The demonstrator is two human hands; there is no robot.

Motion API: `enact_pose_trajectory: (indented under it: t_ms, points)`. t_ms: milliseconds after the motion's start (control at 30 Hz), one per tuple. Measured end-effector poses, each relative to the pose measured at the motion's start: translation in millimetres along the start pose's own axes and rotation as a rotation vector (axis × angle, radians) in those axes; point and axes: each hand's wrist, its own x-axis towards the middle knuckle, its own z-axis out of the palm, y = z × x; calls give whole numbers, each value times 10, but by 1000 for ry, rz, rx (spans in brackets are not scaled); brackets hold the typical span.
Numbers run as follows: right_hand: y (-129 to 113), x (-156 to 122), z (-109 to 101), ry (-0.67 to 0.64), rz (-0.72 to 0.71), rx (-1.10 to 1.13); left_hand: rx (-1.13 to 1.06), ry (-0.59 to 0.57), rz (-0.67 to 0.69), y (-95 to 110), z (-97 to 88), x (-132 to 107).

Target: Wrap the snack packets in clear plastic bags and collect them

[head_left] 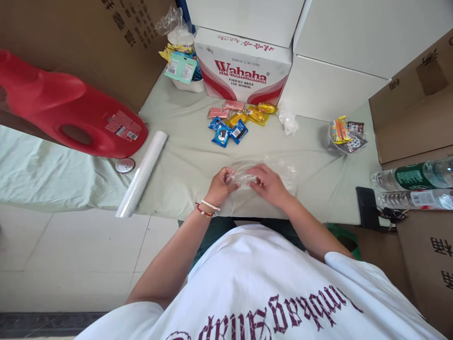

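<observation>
A thin clear plastic bag (288, 172) lies crumpled and partly lifted over the near part of the cloth-covered table. My left hand (222, 185), with bracelets at the wrist, pinches one end of it between thumb and fingers. My right hand (271, 185) is slightly blurred, its thumb and curled fingers around the bag's middle. Beyond both hands are small blue snack packets (222, 135), yellow packets (257, 114) and pink packets (218, 113) in a loose cluster. The plastic hides where exactly the right fingertips press.
At left are a red jug (81, 108), a roll of clear plastic (141, 174) and a round lid (125, 165). A Wahaha box (244, 68) stands behind the packets. On the right are a bag of snacks (348, 137), plastic bottles (417, 177) and a black object (367, 208).
</observation>
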Motion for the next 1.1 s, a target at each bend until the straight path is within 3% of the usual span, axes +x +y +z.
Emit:
enact_pose_trajectory:
  t_ms: [100, 200, 333, 433, 533, 633, 733, 833, 1000, 1100]
  points:
    - [57, 56, 366, -47, -30, -74, -153, -118, -53, 7, 42, -82]
    - [126, 83, 536, -8, -117, -88, -207, -56, -130, -27, 30, -106]
    - [135, 50, 512, 55, -297, -109, -241, 84, -203, -72, -10, -75]
    - [129, -8, 445, 112, -353, -144, -347, 128, -261, -55, -5, -57]
    - [145, -64, 414, 153, -359, -144, -374, 75, -288, -5, 37, -72]
    - [173, -94, 415, 178, -322, -128, -332, -49, -287, 29, 82, -102]
    - [192, -109, 408, 191, -284, -117, -235, -124, -219, 23, 86, -106]
    - [184, -148, 385, 207, -283, -143, -237, -30, -120, -7, 52, -71]
    - [101, -387, 373, 244, -337, -175, -334, 289, -173, -71, -10, 17]
    - [49, -616, 390, 153, -332, -189, -354, 426, -130, -104, -50, 41]
